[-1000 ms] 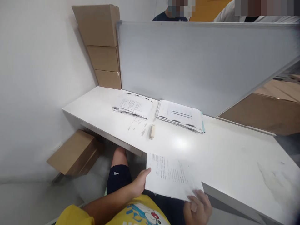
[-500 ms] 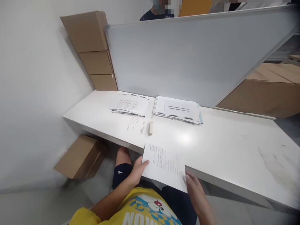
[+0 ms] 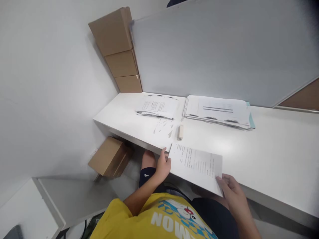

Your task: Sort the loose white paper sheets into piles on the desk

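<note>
A printed paper sheet (image 3: 194,164) lies over the front edge of the white table, tilted toward me; whether it is one sheet or several I cannot tell. My right hand (image 3: 233,191) grips its right edge, thumb on top and fingers underneath. At the left edge is my left hand (image 3: 162,167), index finger raised and thumb apart from it, close against the paper's side. Just beyond the sheet lies a small cream oblong object (image 3: 180,132), perhaps a stapler. Farther back are a left paper stack (image 3: 158,107) and a thicker right paper stack (image 3: 219,111).
A grey partition (image 3: 211,53) rises behind the white table (image 3: 279,159). Cardboard boxes (image 3: 122,63) are stacked at the back left against the wall. More cardboard boxes (image 3: 108,156) stand below the table at left. A white surface (image 3: 27,212) shows at bottom left.
The view has swung left and down, so the table sits farther right. My left thumb has come off the paper's top to its edge; my right thumb now rests on top.
</note>
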`<state>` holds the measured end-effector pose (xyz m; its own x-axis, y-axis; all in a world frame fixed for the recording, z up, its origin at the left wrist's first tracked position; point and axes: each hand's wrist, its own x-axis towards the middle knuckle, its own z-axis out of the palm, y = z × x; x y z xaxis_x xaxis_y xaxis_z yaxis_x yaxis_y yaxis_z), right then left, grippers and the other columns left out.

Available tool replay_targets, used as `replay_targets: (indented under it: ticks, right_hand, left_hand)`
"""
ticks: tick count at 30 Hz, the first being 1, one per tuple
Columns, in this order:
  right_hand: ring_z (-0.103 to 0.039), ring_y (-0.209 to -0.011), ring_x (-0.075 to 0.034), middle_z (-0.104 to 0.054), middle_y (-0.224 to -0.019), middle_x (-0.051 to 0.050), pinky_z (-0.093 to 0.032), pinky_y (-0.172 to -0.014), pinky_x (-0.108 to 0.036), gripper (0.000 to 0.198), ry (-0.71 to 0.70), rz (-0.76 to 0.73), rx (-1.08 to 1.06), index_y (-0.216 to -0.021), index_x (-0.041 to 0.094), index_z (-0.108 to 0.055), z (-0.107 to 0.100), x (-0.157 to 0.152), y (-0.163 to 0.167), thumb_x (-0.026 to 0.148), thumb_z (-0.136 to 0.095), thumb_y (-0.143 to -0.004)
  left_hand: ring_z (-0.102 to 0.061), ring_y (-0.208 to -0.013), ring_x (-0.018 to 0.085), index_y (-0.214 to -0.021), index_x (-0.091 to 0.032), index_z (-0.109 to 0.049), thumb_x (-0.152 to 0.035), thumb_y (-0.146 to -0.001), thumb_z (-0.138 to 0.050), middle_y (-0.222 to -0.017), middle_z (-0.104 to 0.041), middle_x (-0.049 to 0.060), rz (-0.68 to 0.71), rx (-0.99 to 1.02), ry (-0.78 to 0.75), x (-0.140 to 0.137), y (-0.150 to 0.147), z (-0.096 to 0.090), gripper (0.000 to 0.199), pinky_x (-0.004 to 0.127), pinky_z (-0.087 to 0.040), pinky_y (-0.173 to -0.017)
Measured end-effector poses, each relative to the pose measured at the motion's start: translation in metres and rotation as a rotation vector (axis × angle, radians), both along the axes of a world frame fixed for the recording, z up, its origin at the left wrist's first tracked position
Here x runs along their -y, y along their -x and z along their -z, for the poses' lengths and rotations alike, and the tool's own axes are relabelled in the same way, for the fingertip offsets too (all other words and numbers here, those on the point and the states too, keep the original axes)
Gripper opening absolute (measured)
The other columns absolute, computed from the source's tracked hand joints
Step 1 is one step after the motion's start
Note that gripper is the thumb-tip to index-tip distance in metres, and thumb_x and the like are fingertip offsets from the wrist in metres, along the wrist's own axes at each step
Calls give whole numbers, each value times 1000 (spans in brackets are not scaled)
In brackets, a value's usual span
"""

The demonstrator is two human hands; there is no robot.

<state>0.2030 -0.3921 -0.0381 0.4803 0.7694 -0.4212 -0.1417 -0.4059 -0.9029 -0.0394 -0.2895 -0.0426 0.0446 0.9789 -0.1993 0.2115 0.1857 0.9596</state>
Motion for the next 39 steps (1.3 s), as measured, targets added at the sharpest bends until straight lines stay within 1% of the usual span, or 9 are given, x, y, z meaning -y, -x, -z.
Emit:
replay_targets:
  ticks: [4, 10, 12, 15, 18, 25, 29, 33, 39]
  right_hand:
    - [-53, -55, -17, -61, -63, 0, -39, -47, -26, 52, 35, 10, 108, -90, 21, -56, -10, -26, -5, 59, -69, -57]
    - [-51, -53, -16, -62, -64, -2, -37, -48, -28, 44, 105, 0, 314, -85, 19, -58, -13, -54, -27, 55, -63, -59]
    - [-52, -55, -17, -63, -66, -2, -39, -49, -29, 44, 113, 14, 299, -87, 19, -59, -14, -56, -32, 53, -64, -59]
    - [-54, -59, -17, -62, -70, -1, -42, -51, -30, 44, 121, 56, 199, -88, 21, -57, -15, -58, -34, 52, -65, -58]
    - [-53, -60, -17, -61, -71, -1, -42, -50, -29, 43, 124, 80, 144, -86, 22, -57, -14, -59, -35, 52, -65, -56]
    - [-50, -58, -18, -59, -66, -2, -37, -49, -31, 43, 132, 69, 161, -82, 22, -61, -16, -60, -35, 52, -66, -51]
    - [-50, -60, -21, -60, -67, -4, -36, -49, -33, 41, 196, 47, 212, -78, 23, -62, -27, -62, -31, 53, -65, -50]
    - [-49, -58, -21, -59, -65, -4, -35, -50, -34, 38, 214, 35, 217, -74, 24, -61, -26, -64, -33, 53, -65, -49]
    - [-46, -56, -18, -56, -62, -3, -32, -49, -32, 32, 206, 51, 151, -73, 23, -60, -22, -62, -30, 47, -66, -53]
  left_hand:
    - [-60, -96, 20, -134, -19, -48, -11, -84, -47, -111, -62, 10, 91, -163, -187, -29, 4, -18, 51, 38, -46, -97]
    - [-50, -120, 26, -124, -19, -58, -13, -90, -39, -123, -58, 12, 275, -529, -498, -58, -4, -36, 39, 44, -41, -108]
    - [-45, -129, 26, -132, -19, -52, -17, -92, -38, -134, -54, 13, 402, -590, -577, -65, -10, -36, 43, 44, -37, -112]
    - [-30, -143, 25, -146, -19, -36, -25, -96, -35, -152, -39, 12, 618, -659, -729, -75, -20, -32, 51, 43, -27, -118]
    - [-19, -148, 24, -150, -15, -28, -28, -97, -32, -157, -30, 13, 731, -735, -827, -89, -28, -27, 54, 42, -25, -119]
    - [-14, -150, 21, -147, -8, -32, -22, -98, -26, -156, -33, 14, 770, -846, -859, -114, -35, -17, 51, 41, -27, -119]
    - [-15, -149, 21, -149, -9, -30, -11, -94, -27, -156, -33, 14, 777, -901, -852, -112, -34, -9, 55, 42, -27, -118]
    - [-13, -150, 24, -153, -10, -21, -4, -89, -28, -157, -28, 15, 833, -966, -865, -111, -32, -8, 64, 45, -25, -118]
    - [-15, -149, 24, -149, -9, -30, -7, -90, -27, -157, -30, 12, 836, -923, -866, -115, -28, -13, 59, 42, -25, -118]
